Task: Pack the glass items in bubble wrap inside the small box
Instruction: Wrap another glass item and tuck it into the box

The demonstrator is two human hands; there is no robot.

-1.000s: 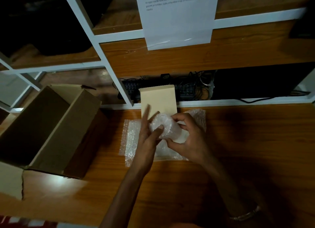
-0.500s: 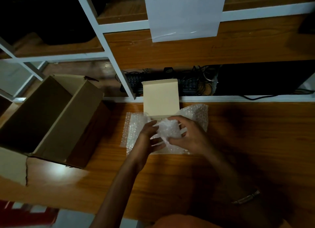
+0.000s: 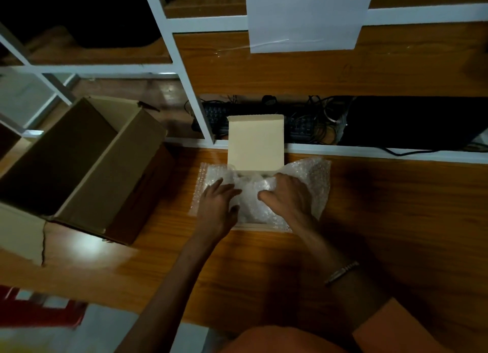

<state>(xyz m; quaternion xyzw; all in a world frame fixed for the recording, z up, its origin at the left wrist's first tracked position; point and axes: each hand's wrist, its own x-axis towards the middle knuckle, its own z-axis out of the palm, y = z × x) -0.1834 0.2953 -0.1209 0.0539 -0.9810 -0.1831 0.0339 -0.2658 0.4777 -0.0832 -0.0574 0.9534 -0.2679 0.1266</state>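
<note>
Head view: a wooden worktop [image 3: 383, 220] fills the middle of the frame. At its centre sits the small box [image 3: 255, 141], pale cream, its lid standing upright at 12 o'clock of both hands. Bubble wrap [image 3: 311, 178] lines the box and spills over its left and right edges onto the worktop. The glass item itself cannot be made out; only a rounded, wrapped bundle [image 3: 250, 191] shows inside the box, between the two hands.

The left hand [image 3: 216, 207] lies at 9 o'clock of the bundle, fingers straight and spread, pressing flat on the bubble wrap. The right hand [image 3: 287, 196] lies at 3 o'clock of the bundle, palm down; its fingers bend over the wrap toward the lid, and whether they grip it or merely press cannot be told. The hands are close but do not touch. A bracelet [image 3: 342, 272] circles the right wrist.

At 9 o'clock of the small box, well apart, a large brown cardboard carton [image 3: 111, 178] stands open on the worktop. At 12 o'clock, behind the lid, a black keyboard [image 3: 298, 128] and tangled cables [image 3: 324, 120] lie in a low shelf bay framed in white. Above, a white paper sheet [image 3: 306, 17] hangs on the shelf front.
</note>
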